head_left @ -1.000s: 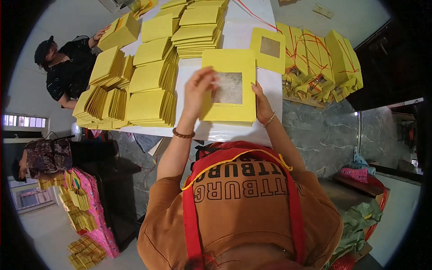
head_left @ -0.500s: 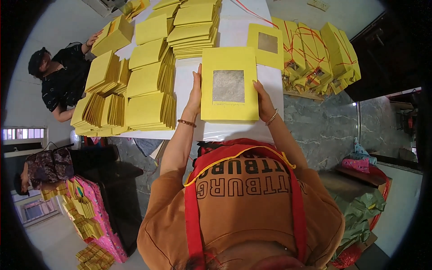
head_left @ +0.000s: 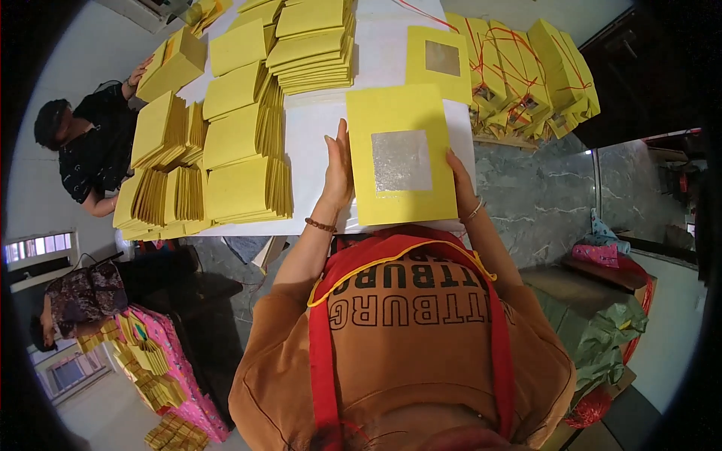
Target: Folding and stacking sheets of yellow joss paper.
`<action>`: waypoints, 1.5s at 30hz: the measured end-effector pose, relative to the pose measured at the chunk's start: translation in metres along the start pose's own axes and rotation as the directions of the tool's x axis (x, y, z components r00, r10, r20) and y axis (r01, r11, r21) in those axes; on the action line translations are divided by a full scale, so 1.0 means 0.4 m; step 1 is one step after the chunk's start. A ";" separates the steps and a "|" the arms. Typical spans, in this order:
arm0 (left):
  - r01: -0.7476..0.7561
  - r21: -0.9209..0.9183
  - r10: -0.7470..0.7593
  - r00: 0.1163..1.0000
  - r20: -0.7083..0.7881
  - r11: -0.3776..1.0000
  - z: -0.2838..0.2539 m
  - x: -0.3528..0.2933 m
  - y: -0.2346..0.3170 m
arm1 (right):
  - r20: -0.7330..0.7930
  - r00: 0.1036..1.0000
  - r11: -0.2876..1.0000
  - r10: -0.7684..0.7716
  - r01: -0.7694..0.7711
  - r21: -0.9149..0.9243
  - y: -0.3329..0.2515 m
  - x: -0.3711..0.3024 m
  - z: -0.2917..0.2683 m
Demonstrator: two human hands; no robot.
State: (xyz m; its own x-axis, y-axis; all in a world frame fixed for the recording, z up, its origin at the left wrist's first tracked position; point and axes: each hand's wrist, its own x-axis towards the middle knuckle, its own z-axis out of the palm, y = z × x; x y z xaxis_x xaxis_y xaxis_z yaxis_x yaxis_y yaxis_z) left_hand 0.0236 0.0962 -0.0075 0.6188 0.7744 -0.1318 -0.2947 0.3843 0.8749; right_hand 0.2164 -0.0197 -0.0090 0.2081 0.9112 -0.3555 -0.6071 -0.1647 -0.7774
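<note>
A thick stack of yellow paper sheets (head_left: 402, 113), with a silver square on its top sheet, is between my hands near the table's front edge. My left hand (head_left: 338, 169) is upright along its left side, fingers stretched out and palm close against the edge. On the opposite side my right hand (head_left: 462, 184) grips the stack, its thumb at the right edge and its other fingers mostly hidden. Just behind lies another yellow sheet or stack (head_left: 421, 71) with a silver square, partly covered by the front one.
Piles of folded yellow paper (head_left: 237, 184) fill the white table's (head_left: 308, 128) left side. Yellow bundles tied with red string (head_left: 519, 75) stand at the far right. At far left a person (head_left: 90, 143) handles a yellow block; another person (head_left: 83, 293) is by a pink-covered table (head_left: 177, 353).
The stack between my hands has come nearer to me and a little right, turning slightly. My left hand's fingers have spread a bit apart from its edge. The whole view has shifted slightly.
</note>
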 end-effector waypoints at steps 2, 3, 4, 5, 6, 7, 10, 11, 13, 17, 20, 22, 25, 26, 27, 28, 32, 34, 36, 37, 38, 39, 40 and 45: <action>0.008 0.016 -0.007 0.999 -0.035 1.000 -0.007 0.007 0.001 | 0.028 0.999 1.000 -0.016 0.016 -0.016 -0.009 -0.010 0.013; 0.012 0.030 -0.010 0.997 -0.072 0.999 -0.010 0.010 0.002 | 0.037 0.987 0.981 -0.158 0.161 -0.109 -0.010 -0.014 0.020; 0.017 0.032 -0.015 0.998 -0.066 0.999 0.001 0.011 0.009 | 0.055 0.954 0.933 -0.296 0.301 -0.199 -0.008 -0.019 0.022; -0.004 0.031 0.005 0.999 -0.032 0.999 0.019 0.013 0.017 | 0.048 0.953 0.933 -0.299 0.302 -0.198 -0.005 -0.014 0.018; -0.026 0.030 0.026 1.000 0.002 0.999 0.031 0.013 0.022 | 0.090 0.949 0.923 -0.302 0.315 -0.220 -0.003 0.000 0.008; -0.021 0.032 0.020 1.000 0.011 0.999 0.034 0.016 0.022 | 0.130 0.943 0.912 -0.307 0.330 -0.242 -0.006 0.005 0.011; 0.033 0.046 -0.033 0.999 -0.019 0.998 0.045 0.018 0.027 | 0.068 0.962 0.938 -0.266 0.274 -0.213 -0.007 -0.007 0.027; 0.043 0.077 -0.040 0.999 -0.037 0.996 0.055 0.016 0.035 | 0.058 0.961 0.937 -0.270 0.276 -0.213 -0.003 -0.007 0.022; 0.056 0.110 -0.051 0.998 -0.048 0.992 0.059 0.014 0.035 | 0.090 0.954 0.955 -0.286 0.292 -0.061 0.005 -0.004 0.016; 0.058 0.050 -0.059 0.998 0.015 0.997 0.030 0.024 0.023 | 0.061 0.966 0.966 -0.251 0.246 0.083 -0.005 -0.017 0.017; 0.099 -0.053 -0.097 0.995 0.038 0.994 -0.014 0.039 -0.029 | 0.041 0.955 0.954 -0.295 0.292 0.073 0.012 0.006 0.000; 0.083 -0.013 -0.084 0.996 -0.038 0.996 0.006 0.033 -0.022 | 0.090 0.918 0.864 -0.386 0.394 -0.312 0.030 0.014 0.006; 0.140 -0.107 -0.146 0.988 -0.057 0.984 -0.045 0.046 -0.036 | 0.033 0.946 0.931 -0.321 0.322 -0.171 0.019 0.025 0.051; 0.114 -0.105 -0.123 0.989 -0.080 0.988 -0.034 0.038 -0.021 | 0.065 0.947 0.932 -0.315 0.322 -0.168 0.017 0.016 0.038; 0.170 -0.134 -0.175 0.984 -0.024 0.976 -0.016 0.025 -0.007 | 0.069 0.941 0.907 -0.332 0.339 -0.251 0.020 0.003 -0.002; 0.214 -0.144 -0.212 0.977 0.025 0.966 -0.008 0.022 0.018 | 0.090 0.929 0.874 -0.358 0.367 -0.317 0.028 0.008 -0.039; -0.013 0.354 0.137 0.935 -0.327 0.935 -0.030 0.037 -0.014 | 0.133 0.971 0.977 -0.198 0.184 0.106 0.002 0.019 0.017; -0.154 0.628 0.439 0.837 -0.328 0.763 0.011 0.019 0.021 | 0.063 0.941 0.934 -0.333 0.338 -0.111 0.017 -0.011 -0.030; -0.214 0.783 0.611 0.751 -0.251 0.584 0.071 0.015 0.053 | -0.007 0.959 0.932 -0.283 0.273 -0.240 0.014 -0.029 -0.048; -0.223 0.685 0.476 0.856 -0.203 0.694 0.127 0.001 0.080 | -0.103 0.960 0.909 -0.259 0.206 -0.361 0.008 -0.041 -0.058; -0.207 0.571 0.332 0.935 -0.123 0.795 0.164 -0.006 0.097 | -0.088 0.962 0.906 -0.257 0.208 -0.369 0.012 -0.041 -0.070; -0.208 0.563 0.334 0.934 -0.129 0.800 0.184 -0.008 0.099 | -0.035 0.958 0.854 -0.286 0.238 -0.463 0.030 -0.040 -0.090; -0.193 0.617 0.287 0.956 -0.056 0.763 0.203 0.000 0.098 | 0.007 0.949 0.791 -0.314 0.266 -0.551 0.044 -0.038 -0.113; -0.040 0.614 0.091 0.995 -0.052 0.788 0.170 0.059 0.013 | 0.225 0.878 0.432 -0.423 0.414 -0.802 0.093 -0.045 -0.143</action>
State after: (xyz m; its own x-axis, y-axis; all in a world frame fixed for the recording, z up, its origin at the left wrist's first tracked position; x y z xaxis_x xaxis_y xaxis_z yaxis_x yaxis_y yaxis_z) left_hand 0.0861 0.0822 0.0257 0.5508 0.8312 -0.0758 0.1899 -0.0364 0.9811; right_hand 0.2341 -0.0637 -0.0611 0.2665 0.9546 0.1334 0.4389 0.0031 -0.8985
